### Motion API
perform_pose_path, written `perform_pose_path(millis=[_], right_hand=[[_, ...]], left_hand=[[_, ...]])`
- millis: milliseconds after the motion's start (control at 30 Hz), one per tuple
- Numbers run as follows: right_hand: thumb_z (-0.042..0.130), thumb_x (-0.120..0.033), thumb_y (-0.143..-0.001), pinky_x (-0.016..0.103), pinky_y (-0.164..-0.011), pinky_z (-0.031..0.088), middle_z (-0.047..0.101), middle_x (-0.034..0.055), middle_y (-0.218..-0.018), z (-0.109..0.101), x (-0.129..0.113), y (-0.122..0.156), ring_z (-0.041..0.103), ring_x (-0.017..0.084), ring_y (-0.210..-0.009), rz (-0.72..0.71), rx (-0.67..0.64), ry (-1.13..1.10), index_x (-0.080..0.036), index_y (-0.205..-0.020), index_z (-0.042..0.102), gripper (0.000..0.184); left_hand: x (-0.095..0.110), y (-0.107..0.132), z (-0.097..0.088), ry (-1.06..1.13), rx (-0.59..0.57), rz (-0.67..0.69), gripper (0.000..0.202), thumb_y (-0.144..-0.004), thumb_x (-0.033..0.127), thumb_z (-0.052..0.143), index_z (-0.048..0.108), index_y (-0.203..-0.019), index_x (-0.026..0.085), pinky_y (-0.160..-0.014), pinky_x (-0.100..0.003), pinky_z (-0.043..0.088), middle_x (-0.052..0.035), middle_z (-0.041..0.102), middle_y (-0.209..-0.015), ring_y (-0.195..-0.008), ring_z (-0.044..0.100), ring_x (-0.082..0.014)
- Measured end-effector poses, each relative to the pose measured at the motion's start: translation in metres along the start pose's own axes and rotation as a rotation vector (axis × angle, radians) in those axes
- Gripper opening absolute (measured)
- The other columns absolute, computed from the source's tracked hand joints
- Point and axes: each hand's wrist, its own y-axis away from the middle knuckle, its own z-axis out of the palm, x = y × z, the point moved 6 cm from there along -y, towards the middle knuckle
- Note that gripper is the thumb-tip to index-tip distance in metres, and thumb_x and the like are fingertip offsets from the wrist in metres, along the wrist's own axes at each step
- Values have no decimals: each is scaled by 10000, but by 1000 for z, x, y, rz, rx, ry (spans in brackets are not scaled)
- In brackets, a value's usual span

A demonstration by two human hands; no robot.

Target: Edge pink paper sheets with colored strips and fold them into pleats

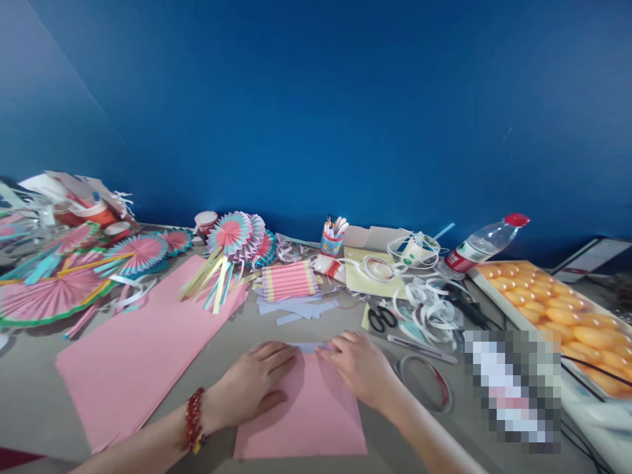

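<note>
My left hand (254, 385) lies flat on a pink sheet of paper (306, 418) in front of me, fingers stretched out and pressing it down; a red bead bracelet is on its wrist. My right hand (358, 365) rests on the sheet's far edge with fingers curled, pinching a pale blue strip (309, 346) that runs along that edge. A folded pink and yellow pleated piece (289, 280) lies further back.
A stack of pink paper (133, 355) lies to the left. Paper fans (234, 237) crowd the back left. Scissors (381, 318), white paper curls (429, 309), a tape roll (427, 382), a water bottle (481, 247) and a tray of orange balls (557, 303) sit to the right.
</note>
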Motion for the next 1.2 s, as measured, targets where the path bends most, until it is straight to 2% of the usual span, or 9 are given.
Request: perform_pose_path(millis=[133,267,367,467,567,667,800,933,1200], right_hand=[[495,-134,-922,302,-788,369,666,48,-953,3,5,8,559,197,-912,27,52,-49,-280,-1204,652,354],[499,-91,-874,259,-770,394,661,28,-900,2,6,5,583,172,-894,43,103,-186,-251,-1052,709,319],[472,-80,-880,229,-758,409,642,19,-857,-7,12,-9,593,149,-861,83,223,-281,-225,-967,710,291],[494,-143,-916,249,-837,422,649,43,-960,-17,16,-33,579,172,-960,108,325,-237,-204,-1020,683,224],[521,-218,-926,275,-859,434,644,61,-1074,-15,12,-60,566,195,-1019,108,248,-65,-203,-1099,649,216],[504,-165,-910,298,-824,445,654,87,-1032,-11,6,-75,575,217,-979,72,192,24,-174,-971,675,182],[502,-95,-874,307,-781,448,661,112,-979,-7,3,-78,580,232,-934,28,173,61,-145,-905,676,184],[524,-111,-868,290,-796,441,666,104,-963,-8,8,-77,575,218,-939,28,181,44,-153,-897,670,154],[470,-171,-913,294,-803,431,685,82,-1008,-24,45,-74,606,214,-946,195,334,-169,-200,-957,661,198]], left_hand=[[0,0,-1,12,30,-9,596,-865,272,601,394,-1422,232,-1057,-435,405,-93,505,-1403,-1254,477,-279],[1,1,-2,-42,45,-14,522,-864,275,594,458,-1366,219,-1027,-440,421,-96,534,-1354,-1224,478,-290],[3,1,-2,-95,45,7,465,-880,277,572,488,-1333,211,-1038,-468,396,-92,538,-1355,-1215,475,-299],[2,-1,-2,-114,52,20,433,-908,277,546,492,-1330,199,-1059,-468,377,-90,532,-1371,-1223,477,-286],[-1,-2,-2,-115,54,16,440,-932,292,533,473,-1353,181,-1075,-457,375,-95,513,-1401,-1267,458,-277],[-6,-1,-2,-106,58,18,491,-939,342,537,437,-1391,177,-1099,-453,366,-105,479,-1439,-1318,426,-273],[-11,-1,2,-105,49,29,605,-938,409,541,345,-1464,184,-1138,-459,330,-113,409,-1498,-1366,386,-277],[-13,-1,4,-86,61,42,638,-941,428,538,307,-1489,196,-1149,-471,314,-121,384,-1513,-1386,363,-283],[-21,2,-8,-57,211,25,363,-940,288,522,527,-1296,214,-1151,-481,309,-102,458,-1451,-1359,391,-264]])
